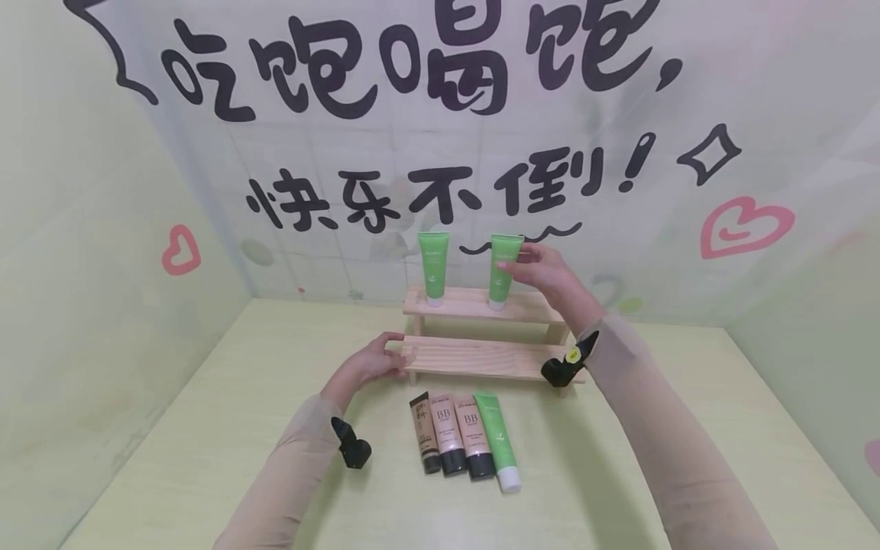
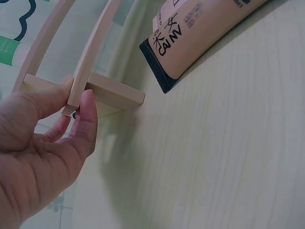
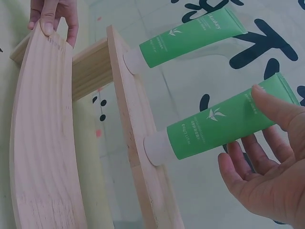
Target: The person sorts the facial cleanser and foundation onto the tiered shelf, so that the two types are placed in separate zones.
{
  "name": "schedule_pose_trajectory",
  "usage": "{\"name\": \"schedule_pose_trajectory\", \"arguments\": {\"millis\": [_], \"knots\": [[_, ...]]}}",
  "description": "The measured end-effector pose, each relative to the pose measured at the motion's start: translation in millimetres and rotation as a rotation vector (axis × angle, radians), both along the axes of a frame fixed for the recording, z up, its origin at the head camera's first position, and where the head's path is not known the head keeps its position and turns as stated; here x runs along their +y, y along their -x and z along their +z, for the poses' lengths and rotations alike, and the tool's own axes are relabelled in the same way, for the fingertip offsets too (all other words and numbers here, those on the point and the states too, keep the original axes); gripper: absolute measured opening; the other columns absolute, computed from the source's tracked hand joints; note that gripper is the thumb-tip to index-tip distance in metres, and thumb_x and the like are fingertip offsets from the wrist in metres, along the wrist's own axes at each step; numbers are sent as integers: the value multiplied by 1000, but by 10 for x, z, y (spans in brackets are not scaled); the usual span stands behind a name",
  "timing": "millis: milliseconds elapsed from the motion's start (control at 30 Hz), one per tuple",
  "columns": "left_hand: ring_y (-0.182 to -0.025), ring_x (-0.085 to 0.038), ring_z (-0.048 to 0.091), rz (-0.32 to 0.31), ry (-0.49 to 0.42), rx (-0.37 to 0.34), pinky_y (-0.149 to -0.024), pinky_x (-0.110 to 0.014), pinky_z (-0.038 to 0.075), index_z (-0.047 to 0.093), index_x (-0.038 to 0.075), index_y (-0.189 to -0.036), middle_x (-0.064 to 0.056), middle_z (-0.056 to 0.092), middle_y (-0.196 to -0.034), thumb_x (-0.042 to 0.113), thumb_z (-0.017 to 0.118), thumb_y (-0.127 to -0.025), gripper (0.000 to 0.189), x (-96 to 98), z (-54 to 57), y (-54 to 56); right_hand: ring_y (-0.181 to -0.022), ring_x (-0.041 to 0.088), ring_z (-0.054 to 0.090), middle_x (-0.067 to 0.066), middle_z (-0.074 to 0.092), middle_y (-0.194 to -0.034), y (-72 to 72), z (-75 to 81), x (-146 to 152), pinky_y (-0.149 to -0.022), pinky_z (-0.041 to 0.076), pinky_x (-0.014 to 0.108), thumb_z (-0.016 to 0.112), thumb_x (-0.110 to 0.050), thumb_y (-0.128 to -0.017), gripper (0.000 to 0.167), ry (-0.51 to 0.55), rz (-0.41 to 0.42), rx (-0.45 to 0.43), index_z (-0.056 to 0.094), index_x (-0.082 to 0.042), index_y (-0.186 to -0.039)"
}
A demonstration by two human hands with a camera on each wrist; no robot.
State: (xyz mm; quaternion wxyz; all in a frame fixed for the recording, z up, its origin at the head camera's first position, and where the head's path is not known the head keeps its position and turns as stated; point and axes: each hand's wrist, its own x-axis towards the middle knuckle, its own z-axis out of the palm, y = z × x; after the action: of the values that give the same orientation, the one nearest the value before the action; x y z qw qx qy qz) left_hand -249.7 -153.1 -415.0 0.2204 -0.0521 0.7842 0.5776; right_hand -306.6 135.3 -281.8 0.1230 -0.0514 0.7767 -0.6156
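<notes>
Tube [image 1: 500,287], pinched near its top by the right hand [image 1: 548,273], stands cap-down on the upper shelf [image 1: 464,306] near a second tube [image 1: 434,266], while the left hand [image 1: 370,362] grips the lower shelf [image 1: 481,357] between thumb and fingers.

Booth-like setting, lettered wall [image 1: 385,141], wooden display stand [image 1: 491,357]

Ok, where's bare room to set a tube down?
The lower shelf, right of the left hand; the upper shelf between its two standing green tubes; the table right of the lying green tube. Crowded: the row of four lying tubes and around the right hand.
</notes>
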Motion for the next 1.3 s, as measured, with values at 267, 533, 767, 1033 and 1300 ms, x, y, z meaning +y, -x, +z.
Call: {"name": "schedule_pose_trajectory", "arguments": {"millis": [267,533,767,1033,1300], "knots": [[-80,-15,58,3,1,-9,-79,-26,54,23,8,-141,-25,49,-119,6,55,-90,60,18,20,-4,-127,32,41,19,39,-140,-44,-3,59,-108,35,40,62,-12,-86,59,67,-30,-22,34,0,-137],[-79,-14,58,-4,21,-12,-82,-28,53,23,8,-141,-24,50,-119,7,55,-90,61,3,18,-3,-128,33,40,23,38,-140,-146,-22,172,-107,37,41,60,-15,-88,60,21,-61,-38,31,1,-138],[-78,-13,58,-9,18,-13,-81,-26,53,22,8,-141,-24,51,-118,7,55,-90,61,-5,17,-1,-126,36,40,24,43,-133,-256,-90,285,-105,39,42,58,-13,-89,56,-53,-21,-58,33,6,-135],[-77,-12,58,-12,12,-16,-79,-24,53,22,6,-141,-24,50,-120,6,54,-90,61,-22,28,7,-96,13,58,3,56,-105,-365,-270,370,-93,50,31,58,-20,-89,53,-173,87,-108,40,5,-132],[-79,-13,58,-20,39,-14,-81,-26,53,27,-1,-138,-26,49,-123,7,54,-90,55,-15,19,8,-94,14,60,13,58,-115,-451,-446,419,-97,47,38,55,-18,-91,47,-244,218,-169,43,4,-131]]}}
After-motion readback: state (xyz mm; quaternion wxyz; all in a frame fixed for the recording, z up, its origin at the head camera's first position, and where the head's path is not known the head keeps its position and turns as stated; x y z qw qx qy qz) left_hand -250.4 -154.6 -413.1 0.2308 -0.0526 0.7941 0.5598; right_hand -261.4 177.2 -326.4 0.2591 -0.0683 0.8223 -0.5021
